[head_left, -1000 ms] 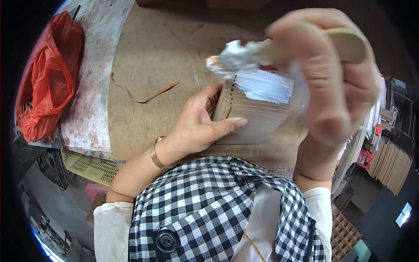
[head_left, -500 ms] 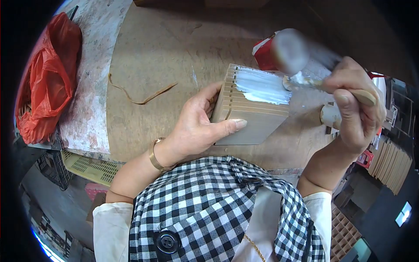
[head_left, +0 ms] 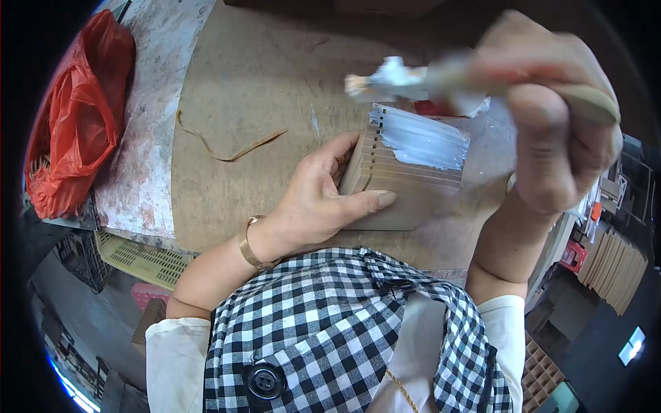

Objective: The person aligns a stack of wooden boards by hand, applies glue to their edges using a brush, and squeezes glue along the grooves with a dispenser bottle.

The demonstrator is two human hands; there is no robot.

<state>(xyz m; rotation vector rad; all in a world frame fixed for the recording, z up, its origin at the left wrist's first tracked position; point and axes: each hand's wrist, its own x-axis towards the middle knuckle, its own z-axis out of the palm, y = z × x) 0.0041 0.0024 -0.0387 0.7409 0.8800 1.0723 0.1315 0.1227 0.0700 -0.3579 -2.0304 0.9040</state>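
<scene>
A stack of slotted wooden boards [head_left: 396, 206] stands on the worktable, its upper face partly coated with streaky white paste [head_left: 423, 141]. My left hand [head_left: 320, 196] is closed around the stack's left side, thumb along the front and fingers behind. In my closed right hand [head_left: 561, 131] is a brush [head_left: 392, 81] with a wooden handle, blurred by motion. White paste clumps on its bristles, which hover above the stack's far left corner, apart from it. Behind the brush, a red and white container [head_left: 430, 108] is mostly hidden.
A thin brown strip [head_left: 251, 146] lies left of the stack on the worktable [head_left: 234, 76]. Farther left is a red plastic bag [head_left: 79, 124]. Below the table edge sits a yellow crate [head_left: 141, 260]. Thin boards [head_left: 613, 272] are stacked at the right.
My right hand has lifted the brush off the coated face and swung it up and left. The stack has shifted slightly right, still held by my left hand.
</scene>
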